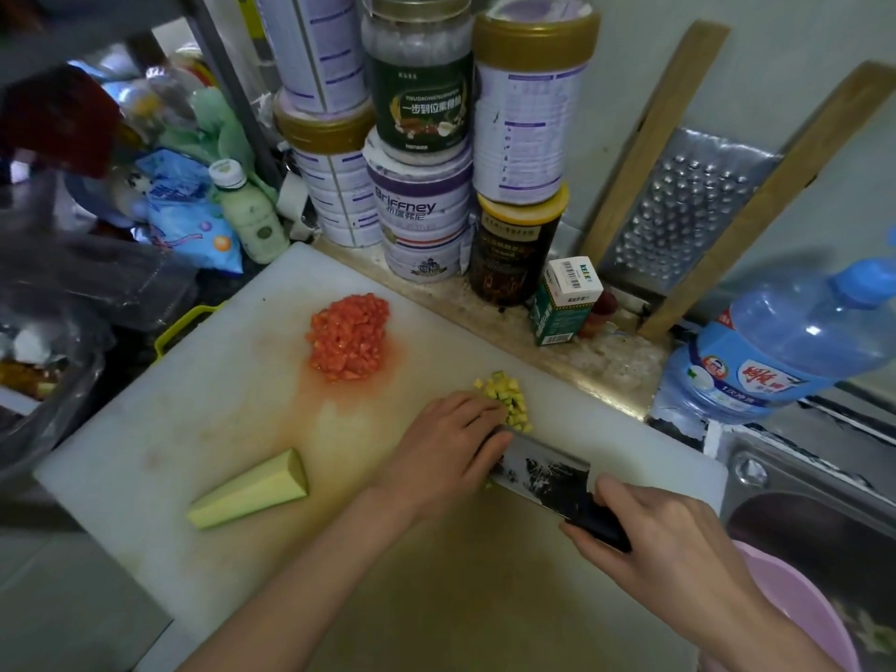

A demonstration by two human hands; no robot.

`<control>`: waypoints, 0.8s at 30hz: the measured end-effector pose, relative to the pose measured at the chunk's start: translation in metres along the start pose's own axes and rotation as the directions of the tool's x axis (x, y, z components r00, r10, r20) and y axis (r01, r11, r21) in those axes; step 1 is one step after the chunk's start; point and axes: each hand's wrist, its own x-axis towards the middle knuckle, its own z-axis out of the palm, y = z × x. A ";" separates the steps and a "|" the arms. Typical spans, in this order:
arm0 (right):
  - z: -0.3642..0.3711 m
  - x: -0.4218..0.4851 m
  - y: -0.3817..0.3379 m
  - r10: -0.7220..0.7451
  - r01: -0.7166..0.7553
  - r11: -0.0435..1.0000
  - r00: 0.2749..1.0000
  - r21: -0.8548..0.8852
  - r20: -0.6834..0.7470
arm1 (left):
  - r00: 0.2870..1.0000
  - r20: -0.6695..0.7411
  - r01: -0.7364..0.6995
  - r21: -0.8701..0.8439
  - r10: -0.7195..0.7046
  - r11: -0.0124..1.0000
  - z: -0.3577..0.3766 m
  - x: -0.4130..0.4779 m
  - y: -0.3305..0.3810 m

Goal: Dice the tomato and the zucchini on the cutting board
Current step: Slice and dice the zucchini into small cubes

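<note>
Currently mid-dice: zucchini under the knife, tomato already cubed

White cutting board [194, 429] lies on the counter, with an orange juice stain across its middle. On its far half sits the diced tomato [350, 337], one red heap. Toward the far right edge is the diced zucchini [511, 402], a small yellow-green heap well apart from the tomato. Near the left corner lies the uncut zucchini wedge [249, 492], flat on the board with nothing touching it.

Status of the right hand [664, 540]: fingers wrapped round the dark handle of the knife [543, 470]. Blade is broad, cleaver type, and stands on the board. Its far end is just beside the zucchini cubes.

Status of the left hand [446, 453]: palm down, fingers bent. Fingertips touch the near side of the zucchini cubes, and the fingers lie against the blade's flat. Can't tell whether it pins a piece underneath, since the hand hides that. One yellow scrap shows at the blade, beside the hand.

Behind the board, a stack of tins and jars [422, 211] stands on the ledge, with a small green box [565, 303] beside it. A metal grater [679, 211] in a wood frame leans on the wall. A blue detergent bottle [785, 341] stands right of the board's far corner. Right side has the sink [800, 502]; bottom right, a pink basin [795, 613]. Left side has a pale green bottle [252, 215] and plastic bags, too blurred for detail.
</note>
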 end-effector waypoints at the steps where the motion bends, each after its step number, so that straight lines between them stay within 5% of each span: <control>1: -0.001 -0.001 -0.001 0.014 -0.014 1.000 1.000 0.008 0.004 | 0.999 -0.018 0.033 -0.020 -0.033 0.999 -0.003 -0.003 0.001; 7: -0.002 -0.008 -0.019 0.216 -0.215 0.945 0.976 0.245 0.025 | 0.928 -0.239 0.288 -0.027 -0.286 0.957 -0.029 -0.059 -0.024; 11: 0.005 -0.006 -0.042 0.244 -0.250 0.876 0.967 0.413 0.069 | 0.911 -0.231 0.385 0.181 -0.342 0.905 -0.050 -0.105 -0.058; 15: 0.014 0.003 -0.074 0.245 -0.265 0.801 0.963 0.537 0.111 | 0.877 -0.189 0.476 0.202 -0.442 0.856 -0.056 -0.142 -0.088; 20: 0.032 0.013 -0.116 0.288 -0.357 0.622 0.932 0.697 0.220 | 0.922 -0.121 0.383 0.175 -0.366 0.907 -0.049 -0.167 -0.114; 24: 0.049 0.015 -0.152 0.361 -0.432 0.514 0.892 0.741 0.270 | 0.953 -0.210 0.248 0.121 -0.219 0.961 -0.040 -0.176 -0.134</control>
